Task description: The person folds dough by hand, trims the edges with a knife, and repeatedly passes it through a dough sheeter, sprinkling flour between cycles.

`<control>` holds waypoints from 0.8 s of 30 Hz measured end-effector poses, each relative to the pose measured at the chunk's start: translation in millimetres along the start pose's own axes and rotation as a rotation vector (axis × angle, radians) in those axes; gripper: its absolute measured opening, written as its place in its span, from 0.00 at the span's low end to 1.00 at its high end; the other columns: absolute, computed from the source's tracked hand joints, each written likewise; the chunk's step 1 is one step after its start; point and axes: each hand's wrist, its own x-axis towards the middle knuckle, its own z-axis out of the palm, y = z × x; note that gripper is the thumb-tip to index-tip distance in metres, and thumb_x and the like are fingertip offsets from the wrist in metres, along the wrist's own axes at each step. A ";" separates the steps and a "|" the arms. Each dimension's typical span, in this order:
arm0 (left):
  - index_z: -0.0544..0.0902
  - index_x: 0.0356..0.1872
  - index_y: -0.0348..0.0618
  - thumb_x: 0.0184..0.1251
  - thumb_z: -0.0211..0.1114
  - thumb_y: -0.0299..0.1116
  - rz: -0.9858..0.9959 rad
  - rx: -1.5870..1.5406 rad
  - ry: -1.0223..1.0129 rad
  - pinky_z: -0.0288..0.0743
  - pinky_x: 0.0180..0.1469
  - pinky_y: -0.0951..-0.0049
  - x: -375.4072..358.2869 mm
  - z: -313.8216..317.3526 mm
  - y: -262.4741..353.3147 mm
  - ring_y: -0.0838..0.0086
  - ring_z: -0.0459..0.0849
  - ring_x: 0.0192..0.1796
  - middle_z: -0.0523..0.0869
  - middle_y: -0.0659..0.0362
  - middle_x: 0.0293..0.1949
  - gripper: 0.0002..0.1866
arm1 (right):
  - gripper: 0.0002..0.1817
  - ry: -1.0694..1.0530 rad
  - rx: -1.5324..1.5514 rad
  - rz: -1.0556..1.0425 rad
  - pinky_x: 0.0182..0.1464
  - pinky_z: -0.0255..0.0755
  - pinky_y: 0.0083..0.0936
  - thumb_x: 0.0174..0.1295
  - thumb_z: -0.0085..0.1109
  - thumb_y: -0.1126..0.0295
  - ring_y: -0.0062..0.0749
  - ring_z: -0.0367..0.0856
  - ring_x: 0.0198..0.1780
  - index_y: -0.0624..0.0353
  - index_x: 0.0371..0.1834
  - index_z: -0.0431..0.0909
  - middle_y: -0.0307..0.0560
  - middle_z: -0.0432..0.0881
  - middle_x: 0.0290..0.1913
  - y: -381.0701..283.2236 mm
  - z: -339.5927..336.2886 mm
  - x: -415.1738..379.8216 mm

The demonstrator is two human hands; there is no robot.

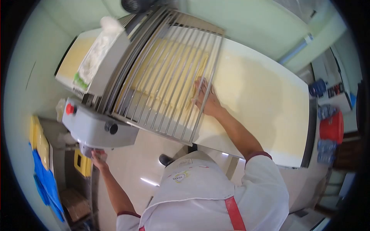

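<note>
The dough [169, 69] lies at upper centre on the sheeter's belt [266, 100], beneath the wire guard [154, 131]; the belt extends to the right. The right hand [208, 101] is at the dough's right edge. Left of the guard sits a tray [113, 61] of flour [104, 42], above the control housing [90, 125]. The left hand [99, 156] is at the housing's underside.
</note>
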 end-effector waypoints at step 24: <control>0.82 0.32 0.35 0.58 0.73 0.44 0.011 0.060 0.052 0.76 0.29 0.73 -8.5 10.9 12.5 0.73 0.84 0.25 0.84 0.56 0.23 0.19 | 0.20 0.407 0.692 0.010 0.71 0.56 0.39 0.63 0.59 0.74 0.51 0.68 0.68 0.64 0.58 0.74 0.59 0.74 0.62 -179.1 -30.0 30.9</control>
